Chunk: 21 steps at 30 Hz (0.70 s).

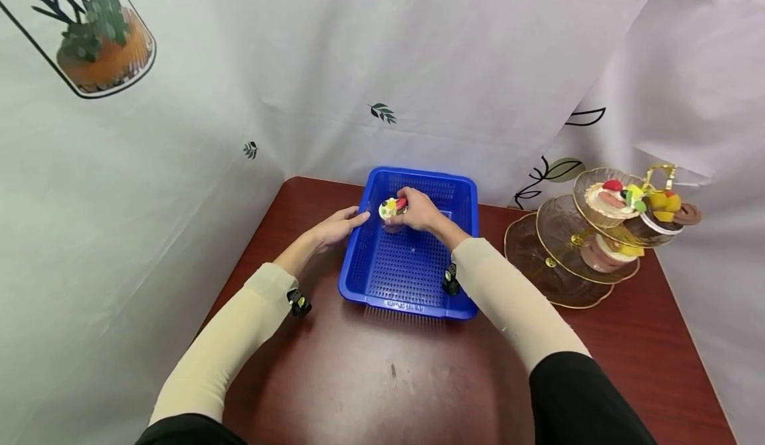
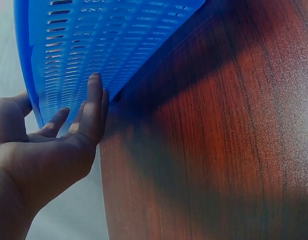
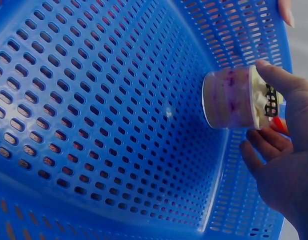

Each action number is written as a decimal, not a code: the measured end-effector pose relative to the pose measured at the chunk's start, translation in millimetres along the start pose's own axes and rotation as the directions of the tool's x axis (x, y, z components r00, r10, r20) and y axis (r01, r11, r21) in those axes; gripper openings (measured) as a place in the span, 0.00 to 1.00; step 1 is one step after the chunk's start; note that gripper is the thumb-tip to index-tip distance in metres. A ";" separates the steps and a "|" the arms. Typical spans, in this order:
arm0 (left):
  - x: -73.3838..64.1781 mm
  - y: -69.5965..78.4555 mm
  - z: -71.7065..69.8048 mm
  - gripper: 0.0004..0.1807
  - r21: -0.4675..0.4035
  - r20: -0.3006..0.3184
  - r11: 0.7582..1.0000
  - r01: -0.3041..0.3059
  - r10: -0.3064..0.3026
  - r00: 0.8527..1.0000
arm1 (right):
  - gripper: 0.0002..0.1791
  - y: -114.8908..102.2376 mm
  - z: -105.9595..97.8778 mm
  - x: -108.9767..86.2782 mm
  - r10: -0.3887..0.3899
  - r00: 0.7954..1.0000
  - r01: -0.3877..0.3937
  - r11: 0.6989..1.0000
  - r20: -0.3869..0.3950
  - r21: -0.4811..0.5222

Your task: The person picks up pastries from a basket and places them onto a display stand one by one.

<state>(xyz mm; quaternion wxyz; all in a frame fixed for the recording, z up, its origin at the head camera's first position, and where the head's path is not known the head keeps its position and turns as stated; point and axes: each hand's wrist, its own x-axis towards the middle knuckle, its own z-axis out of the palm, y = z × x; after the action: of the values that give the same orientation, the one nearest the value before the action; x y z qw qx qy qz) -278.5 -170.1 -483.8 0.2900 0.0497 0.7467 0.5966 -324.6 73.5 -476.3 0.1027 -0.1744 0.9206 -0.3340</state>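
Observation:
A small dessert cup (image 1: 392, 214) with layered pink and cream sides stands inside the blue plastic basket (image 1: 409, 309), near its left wall. Cream, a red piece, yellow bits and a dark lattice piece top it. My right hand (image 1: 422, 211) reaches in from above and grips the cup at its top, thumb on one side and curled fingers on the other, as the right wrist view shows. At the basket's left rim, my left hand (image 1: 335, 228) holds the edge, its thumb over the rim and its fingers (image 2: 94, 100) along the perforated outer wall.
A three-tier glass stand (image 1: 558, 246) with gold trim is to the right of the basket. Several more desserts, including a tart-like cup (image 1: 608, 204), sit on its upper tiers. The reddish-brown table (image 1: 382, 378) meets white printed cloth (image 1: 311, 99) behind and at left.

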 end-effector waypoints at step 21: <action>0.2 -2.1 0.1 0.38 0.005 -0.020 1.000 -0.002 0.002 1.000 | 0.37 5.2 10.1 2.9 0.017 1.000 -0.018 0.999 -0.010 -0.045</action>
<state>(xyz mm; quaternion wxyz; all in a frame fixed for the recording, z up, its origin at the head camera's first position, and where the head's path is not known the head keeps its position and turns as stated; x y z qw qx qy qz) -278.0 -170.6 -485.8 0.2819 0.0451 0.7508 0.5956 -325.5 70.3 -487.5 0.0973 -0.1670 0.9298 -0.3132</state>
